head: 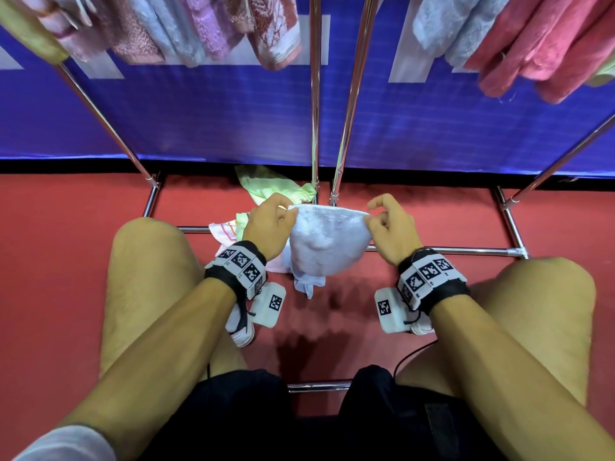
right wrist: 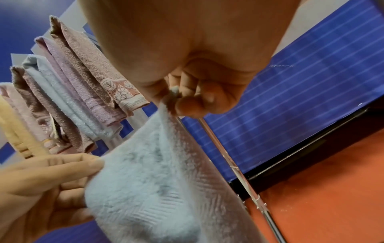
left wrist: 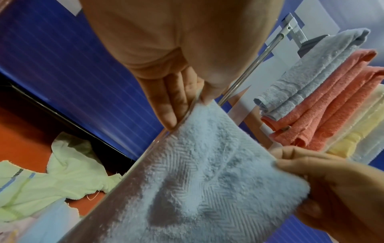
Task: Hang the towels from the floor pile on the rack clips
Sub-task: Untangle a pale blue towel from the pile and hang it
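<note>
Knees: the person's bare knees (head: 146, 247) frame the scene on both sides, with the red floor (head: 66, 227) between them.
Left hand: the left hand (head: 266, 224) pinches the left top corner of the blue towel (head: 324, 241) between thumb and fingers (left wrist: 166, 105).
Right hand: the right hand (head: 391, 227) pinches the right top corner; the thumb and first fingers (right wrist: 187, 105) close on the hem, the other fingers curled.
Blue towel: held stretched between both hands above the floor, its lower end bunched and hanging free. It is pale blue, fluffy, with a herringbone weave and a plain band along the edge.
Floor pile: a light green towel (head: 266, 186) and a white striped towel (head: 226, 231) lie crumpled on the floor just behind and left of the left hand.
Rack: chrome bars (head: 449, 250) run along the floor under the hands, and two upright poles (head: 315, 111) rise just behind the blue towel.
Hung towels: pink, lilac, brown and blue towels (head: 206, 24) hang at upper left; a blue towel and coral towels (head: 545, 44) hang at upper right.
Backdrop: a blue banner (head: 216, 118) stands behind the rack.
</note>
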### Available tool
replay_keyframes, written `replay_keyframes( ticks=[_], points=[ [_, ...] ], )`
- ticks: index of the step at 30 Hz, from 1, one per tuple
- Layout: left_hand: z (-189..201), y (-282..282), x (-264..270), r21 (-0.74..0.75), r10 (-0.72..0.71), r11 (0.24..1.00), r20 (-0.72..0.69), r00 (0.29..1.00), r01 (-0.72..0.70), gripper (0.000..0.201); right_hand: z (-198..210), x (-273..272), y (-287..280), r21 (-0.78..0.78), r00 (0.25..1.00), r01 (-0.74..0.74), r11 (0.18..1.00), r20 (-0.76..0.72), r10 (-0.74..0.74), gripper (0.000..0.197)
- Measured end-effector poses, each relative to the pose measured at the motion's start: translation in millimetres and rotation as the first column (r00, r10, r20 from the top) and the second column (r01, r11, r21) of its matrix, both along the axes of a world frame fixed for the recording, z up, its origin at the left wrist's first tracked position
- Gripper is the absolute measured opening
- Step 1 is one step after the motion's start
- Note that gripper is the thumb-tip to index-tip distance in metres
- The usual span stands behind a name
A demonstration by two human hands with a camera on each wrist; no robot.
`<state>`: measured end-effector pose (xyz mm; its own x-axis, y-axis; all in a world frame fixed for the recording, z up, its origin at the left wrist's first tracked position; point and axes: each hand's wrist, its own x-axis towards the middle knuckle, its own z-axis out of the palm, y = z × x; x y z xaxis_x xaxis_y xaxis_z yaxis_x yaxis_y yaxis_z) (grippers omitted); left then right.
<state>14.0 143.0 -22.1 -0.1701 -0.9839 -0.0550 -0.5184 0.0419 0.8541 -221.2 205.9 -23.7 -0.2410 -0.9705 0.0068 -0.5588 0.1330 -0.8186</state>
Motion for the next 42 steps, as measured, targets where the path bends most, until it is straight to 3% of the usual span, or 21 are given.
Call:
replay_keyframes(
  ticks=[7,11,14,20,23,26,32,42],
  points=[
    [-7.8,22.2,-15.8,0.173,-0.040,0.983,-0.116,0.992,0.059,0.021,3.4,27.7,4.9,0.131,0.961,-0.147,0.980,0.256,0.110,0.034],
    [-5.6,34.0,-26.1,0.191,-0.152,0.966,-0.134,0.979,0.176,0.012,4.7,38.5,9.3,0.158,0.931,-0.221,0.962,0.329,0.160,0.042],
    [-8.2,31.8,-26.7,0.234,-0.145,0.953,-0.201,0.969,0.191,0.013,0.3,40.0,9.8,0.116,0.921,-0.238,0.964,0.342,0.186,0.042],
    [-3.1,30.9,-29.7,0.308,-0.088,0.926,-0.388,0.917,0.219,0.004,-7.5,39.1,10.3,0.045,0.949,-0.229,0.972,0.233,0.213,0.013],
    [-5.3,30.6,-29.7,0.348,-0.099,0.900,-0.427,0.899,0.264,0.019,-9.9,37.8,9.2,0.024,0.961,-0.207,0.978,0.190,0.199,0.007],
    [-4.9,31.0,-29.4,0.361,-0.137,0.881,-0.422,0.896,0.304,0.023,-10.4,34.5,7.4,0.024,0.972,-0.194,0.981,0.141,0.189,0.007],
    [-10.1,29.5,-29.4,0.332,-0.110,0.909,-0.396,0.912,0.254,0.015,-9.4,34.8,7.2,-0.076,0.968,-0.238,0.968,-0.107,0.229,0.010],
    [-12.2,29.7,-31.2,0.305,-0.076,0.932,-0.368,0.927,0.198,0.013,-14.4,39.1,5.2,-0.150,0.950,-0.295,0.944,-0.149,0.274,0.005]
  ],
)
